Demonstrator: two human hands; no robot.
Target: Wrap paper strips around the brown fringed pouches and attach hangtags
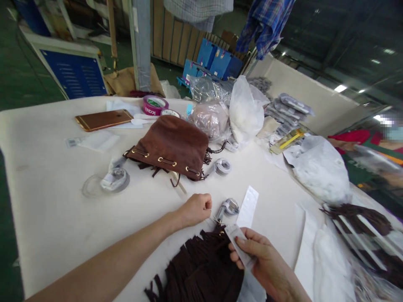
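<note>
Left hand (pixel 194 211): fingers curled; contents cannot be told.
Right hand (pixel 260 253): flat strip (pixel 233 235) pinched, seemingly to be steadied by the fringed bag (pixel 201 266).

Soft, fairly even light is spread over the white table (pixel 59 222), and only faint shadows are cast beneath the things on it. Small glints are thrown back by the clear plastic bag (pixel 209 119) near the far edge. Detail is swallowed in the dark brown fringed bag (pixel 201 268) at the near edge. Beyond the right edge, the hall is left dim, broken by glaring ceiling lamps (pixel 340 88); red cloth (pixel 349 136) there is smeared by blur. The table's far left corner is bowed by wide-angle distortion.
</note>
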